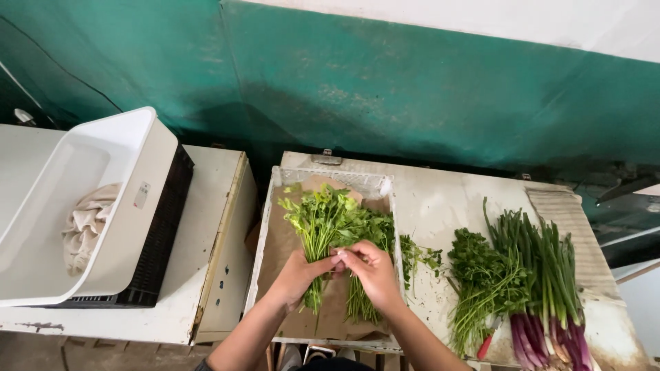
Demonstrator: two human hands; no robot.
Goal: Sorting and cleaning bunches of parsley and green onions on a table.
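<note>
Both hands, left hand (pixel 297 273) and right hand (pixel 371 269), grip closed on a herb bunch (pixel 323 223) over the paper-lined crate (pixel 264 233). Another bunch (pixel 368 275) lies inside; loose herbs (pixel 481 282) and scallions (pixel 546 275) wait on the counter (pixel 447 196).

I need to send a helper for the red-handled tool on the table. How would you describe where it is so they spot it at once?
Start at the worn white table against the green wall, right of the paper-lined white crate. At its near right edge lie purple-bulbed spring onions and a leafy green herb bunch. The small red-handled tool pokes out beneath the herb stems, the only red thing there.
</note>
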